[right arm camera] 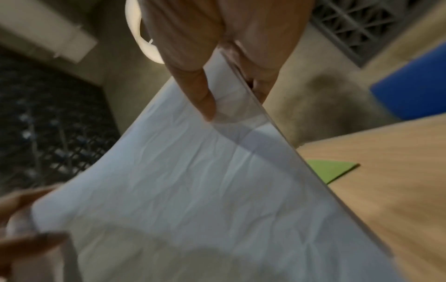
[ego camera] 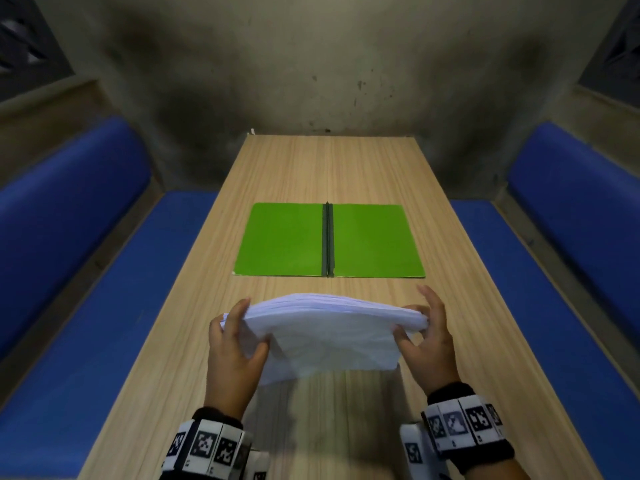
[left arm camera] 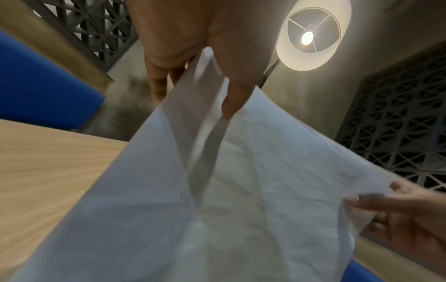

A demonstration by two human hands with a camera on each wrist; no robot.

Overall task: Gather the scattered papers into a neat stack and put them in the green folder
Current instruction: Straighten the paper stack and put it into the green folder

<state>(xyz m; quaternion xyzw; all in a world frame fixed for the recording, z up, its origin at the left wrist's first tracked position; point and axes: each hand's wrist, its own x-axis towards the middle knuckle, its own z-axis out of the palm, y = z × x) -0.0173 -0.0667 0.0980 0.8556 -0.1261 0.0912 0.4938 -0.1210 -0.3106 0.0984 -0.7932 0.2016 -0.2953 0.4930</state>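
A stack of white, slightly crumpled papers (ego camera: 329,336) (left arm camera: 241,200) (right arm camera: 183,181) stands tilted on its lower edge on the wooden table (ego camera: 346,168), held up between both hands. My left hand (ego camera: 232,344) (left arm camera: 193,63) grips its left edge, thumb on the near face. My right hand (ego camera: 427,330) (right arm camera: 226,57) pinches the right edge, thumb on the near face. The green folder (ego camera: 329,240) lies open flat beyond the stack, dark spine in the middle; one corner of the folder (right arm camera: 330,169) shows in the right wrist view.
Blue padded benches (ego camera: 86,271) (ego camera: 568,258) run along both sides of the table. A grey stained wall (ego camera: 311,64) closes the far end. A round lamp (left arm camera: 313,36) hangs overhead.
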